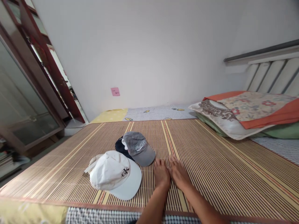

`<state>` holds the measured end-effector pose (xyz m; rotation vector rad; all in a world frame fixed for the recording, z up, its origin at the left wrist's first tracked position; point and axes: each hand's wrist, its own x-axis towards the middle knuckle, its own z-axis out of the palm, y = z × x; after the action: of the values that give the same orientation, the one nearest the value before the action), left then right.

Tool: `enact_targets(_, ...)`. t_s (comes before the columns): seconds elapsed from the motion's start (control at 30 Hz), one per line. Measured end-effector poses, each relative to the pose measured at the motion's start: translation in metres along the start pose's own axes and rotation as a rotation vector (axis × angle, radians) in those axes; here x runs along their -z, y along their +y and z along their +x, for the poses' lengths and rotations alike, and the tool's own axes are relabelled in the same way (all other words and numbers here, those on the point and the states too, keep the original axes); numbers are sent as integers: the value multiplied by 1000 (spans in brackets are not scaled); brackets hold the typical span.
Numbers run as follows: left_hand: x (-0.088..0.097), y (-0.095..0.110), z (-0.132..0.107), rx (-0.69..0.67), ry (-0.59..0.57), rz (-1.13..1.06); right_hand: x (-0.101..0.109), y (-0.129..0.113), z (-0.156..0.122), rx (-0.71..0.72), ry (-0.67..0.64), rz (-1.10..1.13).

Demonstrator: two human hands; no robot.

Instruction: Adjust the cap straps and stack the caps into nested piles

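Both palms rest on the striped bamboo mat (221, 174), side by side and empty. My left hand (161, 173) lies flat with its fingers stretched forward, just right of the caps. Touching or almost touching it, my right hand (178, 171) is also flat, fingers extended. A white cap (109, 171) with black "CK" lettering sits to the left, its brim pointing right. Behind it is a grey cap (136, 146) with white lettering, its brim close to my left fingertips. Part of a dark navy cap (121, 146) shows beneath or behind the grey one, mostly hidden.
Pillows with an orange-edged floral cover (257, 107) are piled at the right by the white headboard (275, 74). A white wall (163, 56) with a pink note (115, 91) stands behind the bed. At the left are a glass-fronted cabinet (25, 102) and a dark red door (53, 74).
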<state>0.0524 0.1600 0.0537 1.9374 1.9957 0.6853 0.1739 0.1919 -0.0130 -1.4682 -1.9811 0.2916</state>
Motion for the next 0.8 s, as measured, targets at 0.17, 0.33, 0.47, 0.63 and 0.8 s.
enact_targets(0.17,1,-13,-26,-128,-154,35,22,7,-26,39,-45,-34)
enact_targets(0.33,-1,-32,-51,-225,-159,71,53,34,-57,39,-40,-121)
enact_targets(0.47,-4,-43,-66,-231,-86,96,77,65,-81,36,-1,-305)
enact_targets(0.63,-3,-41,-75,-221,-26,123,103,108,-109,-25,67,-466)
enact_targets(0.8,5,-32,-75,-180,-37,142,129,154,-137,-177,155,-519)
